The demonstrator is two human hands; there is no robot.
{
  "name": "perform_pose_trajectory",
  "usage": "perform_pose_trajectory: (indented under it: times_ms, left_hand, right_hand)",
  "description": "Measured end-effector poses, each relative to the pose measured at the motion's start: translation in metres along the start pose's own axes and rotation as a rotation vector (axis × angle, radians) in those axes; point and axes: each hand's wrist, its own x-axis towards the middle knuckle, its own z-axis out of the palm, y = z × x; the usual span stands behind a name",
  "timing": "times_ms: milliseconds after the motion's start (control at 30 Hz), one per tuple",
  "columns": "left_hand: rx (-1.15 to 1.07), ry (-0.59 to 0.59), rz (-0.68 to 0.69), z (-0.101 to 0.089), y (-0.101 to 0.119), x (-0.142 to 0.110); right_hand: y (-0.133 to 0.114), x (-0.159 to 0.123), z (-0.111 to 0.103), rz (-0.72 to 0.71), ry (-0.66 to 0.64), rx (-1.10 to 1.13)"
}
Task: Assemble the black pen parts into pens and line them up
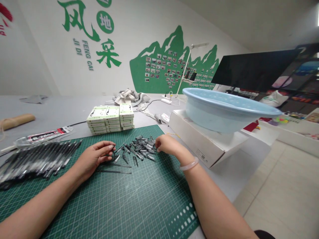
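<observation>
My left hand (99, 154) is closed in a pinch at the left side of a loose pile of pen caps (142, 147), dark and partly clear. A small black pen cap (114, 148) shows between its thumb and fingertips. Two thin dark rods like pen refills (116, 172) lie on the green cutting mat (129, 205) just below that hand. At the pile's right edge my right hand (165, 145) has its fingers curled together and pointing down. What they hold, if anything, is hidden. Many black pens (42, 159) lie side by side left of my left arm.
Stacked small white-and-green boxes (109, 118) stand behind the mat. A plastic pen packet (45, 135) lies behind the pens. On the right, a light-blue basin (211, 113) rests on a white carton (196, 136). Grey cloth (132, 97) and a power strip (166, 101) sit farther back.
</observation>
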Motion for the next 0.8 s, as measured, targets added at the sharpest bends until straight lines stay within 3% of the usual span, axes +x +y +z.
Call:
perform_pose_trajectory:
  times_ms: [167,333,400,567,800]
  left_hand:
    - [0.001,-0.006,0.004,0.001,0.0,-0.002]
    - [-0.005,-0.005,0.011,0.0,0.001,-0.002]
    - [-0.007,0.001,0.011,0.0,0.001,-0.001]
    - [0.002,-0.008,0.017,0.001,-0.001,-0.002]
    - [0.028,-0.006,0.016,0.003,-0.001,-0.003]
  right_hand:
    - [-0.009,0.003,0.01,0.052,0.007,-0.03]
    - [-0.001,-0.002,-0.002,0.056,-0.106,0.09]
    - [0.006,-0.006,-0.01,0.03,-0.16,0.214]
    - [0.019,-0.011,-0.018,-0.095,-0.286,0.798]
    - [-0.002,0.008,0.012,-0.031,-0.103,0.969]
